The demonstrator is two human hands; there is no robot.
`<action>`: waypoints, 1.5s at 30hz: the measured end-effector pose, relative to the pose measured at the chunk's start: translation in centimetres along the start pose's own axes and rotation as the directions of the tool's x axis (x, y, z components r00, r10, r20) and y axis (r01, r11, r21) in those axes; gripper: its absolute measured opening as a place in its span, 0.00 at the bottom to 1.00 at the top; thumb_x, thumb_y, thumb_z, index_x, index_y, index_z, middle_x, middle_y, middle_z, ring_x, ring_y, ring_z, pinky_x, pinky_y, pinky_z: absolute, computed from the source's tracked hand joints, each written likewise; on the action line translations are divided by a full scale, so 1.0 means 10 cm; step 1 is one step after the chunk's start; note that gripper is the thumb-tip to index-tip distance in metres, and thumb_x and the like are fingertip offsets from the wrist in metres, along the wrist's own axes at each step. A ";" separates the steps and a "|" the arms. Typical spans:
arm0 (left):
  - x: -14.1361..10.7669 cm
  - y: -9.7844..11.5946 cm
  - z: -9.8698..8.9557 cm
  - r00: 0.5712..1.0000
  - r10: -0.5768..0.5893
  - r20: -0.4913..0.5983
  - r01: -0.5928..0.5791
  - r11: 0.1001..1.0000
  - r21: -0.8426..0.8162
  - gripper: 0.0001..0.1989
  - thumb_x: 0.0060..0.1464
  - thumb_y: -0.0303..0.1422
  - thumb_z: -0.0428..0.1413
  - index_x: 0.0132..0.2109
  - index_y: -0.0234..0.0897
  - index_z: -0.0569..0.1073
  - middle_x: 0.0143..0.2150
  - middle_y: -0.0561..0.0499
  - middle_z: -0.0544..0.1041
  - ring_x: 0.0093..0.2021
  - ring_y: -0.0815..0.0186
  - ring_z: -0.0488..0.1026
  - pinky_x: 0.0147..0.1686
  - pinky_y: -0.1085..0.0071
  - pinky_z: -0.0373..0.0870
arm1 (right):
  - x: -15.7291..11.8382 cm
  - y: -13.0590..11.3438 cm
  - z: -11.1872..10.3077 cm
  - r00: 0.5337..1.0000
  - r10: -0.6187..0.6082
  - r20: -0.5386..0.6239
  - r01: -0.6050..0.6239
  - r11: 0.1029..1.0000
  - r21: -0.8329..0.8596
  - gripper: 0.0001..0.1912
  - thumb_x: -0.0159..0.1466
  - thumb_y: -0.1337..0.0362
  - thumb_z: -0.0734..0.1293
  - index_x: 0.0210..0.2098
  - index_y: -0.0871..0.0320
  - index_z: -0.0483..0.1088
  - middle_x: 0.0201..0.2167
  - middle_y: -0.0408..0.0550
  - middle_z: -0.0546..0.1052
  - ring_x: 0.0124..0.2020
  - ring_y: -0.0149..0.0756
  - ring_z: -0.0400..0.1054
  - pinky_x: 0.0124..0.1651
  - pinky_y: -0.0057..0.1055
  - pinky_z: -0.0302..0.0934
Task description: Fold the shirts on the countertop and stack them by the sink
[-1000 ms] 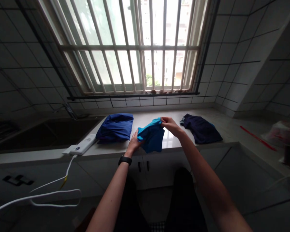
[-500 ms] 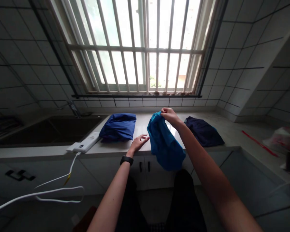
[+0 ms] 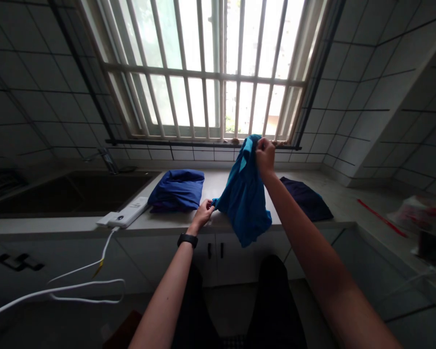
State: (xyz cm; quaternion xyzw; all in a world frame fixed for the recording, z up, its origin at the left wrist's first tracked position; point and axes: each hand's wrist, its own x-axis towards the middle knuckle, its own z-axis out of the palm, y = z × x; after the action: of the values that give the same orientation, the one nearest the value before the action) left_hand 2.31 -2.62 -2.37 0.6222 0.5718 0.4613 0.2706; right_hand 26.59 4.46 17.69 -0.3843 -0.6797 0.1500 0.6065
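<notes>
My right hand [image 3: 265,157] is raised and shut on the top of a bright blue cloth garment [image 3: 244,201], which hangs loosely from it above the counter. My left hand [image 3: 203,215] is low near the counter edge, its fingers pinching a corner of the same garment. A folded blue garment [image 3: 177,190] lies to the left of my left hand. Beyond my right forearm, a dark navy garment [image 3: 305,198] lies on the counter, partly hidden by that forearm.
The pale stone countertop [image 3: 212,186] runs beneath a barred window [image 3: 203,72]. A dark sink [image 3: 72,193] and faucet [image 3: 109,160] are at left. A white power strip [image 3: 128,213] sits on the counter edge, its white cable [image 3: 87,289] hanging down. A plastic bag [image 3: 421,213] is at far right.
My right hand has risen higher, lifting the blue garment. My left hand, open and apart from the garment half a second ago, has now taken hold of its corner.
</notes>
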 end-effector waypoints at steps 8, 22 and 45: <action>-0.01 -0.03 0.00 0.999 -0.051 -0.016 0.050 0.995 -0.086 0.22 0.57 0.46 0.55 0.53 0.37 0.71 0.31 0.55 0.73 0.29 0.66 0.72 0.31 0.71 0.70 | -0.93 0.31 0.09 0.680 0.592 0.433 -0.191 0.713 -0.675 0.31 0.63 0.57 0.70 0.63 0.64 0.66 0.57 0.64 0.74 0.57 0.50 0.70 0.56 0.38 0.65; -0.03 0.09 -0.02 0.995 0.022 0.094 -0.041 0.979 0.197 0.20 0.46 0.39 0.60 0.47 0.39 0.77 0.45 0.47 0.83 0.47 0.56 0.79 0.49 0.65 0.73 | -1.78 0.72 0.28 0.842 0.478 0.250 -0.108 0.602 -0.791 0.18 0.75 0.59 0.57 0.55 0.58 0.72 0.56 0.60 0.72 0.57 0.48 0.67 0.57 0.38 0.61; -0.02 0.13 -0.01 0.996 0.013 0.087 -0.034 0.968 0.248 0.18 0.45 0.41 0.58 0.44 0.38 0.76 0.44 0.46 0.83 0.46 0.55 0.79 0.47 0.65 0.73 | -1.78 0.74 0.27 0.867 0.451 0.211 -0.145 0.635 -0.758 0.17 0.72 0.59 0.59 0.51 0.59 0.74 0.55 0.61 0.75 0.56 0.50 0.69 0.55 0.38 0.63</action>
State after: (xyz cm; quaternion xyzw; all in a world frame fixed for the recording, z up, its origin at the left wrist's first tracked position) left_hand 2.77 -3.09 -1.27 0.6770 0.6058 0.3619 0.2089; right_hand 25.98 -2.44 -0.48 -0.6627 -0.7123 0.0431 0.2272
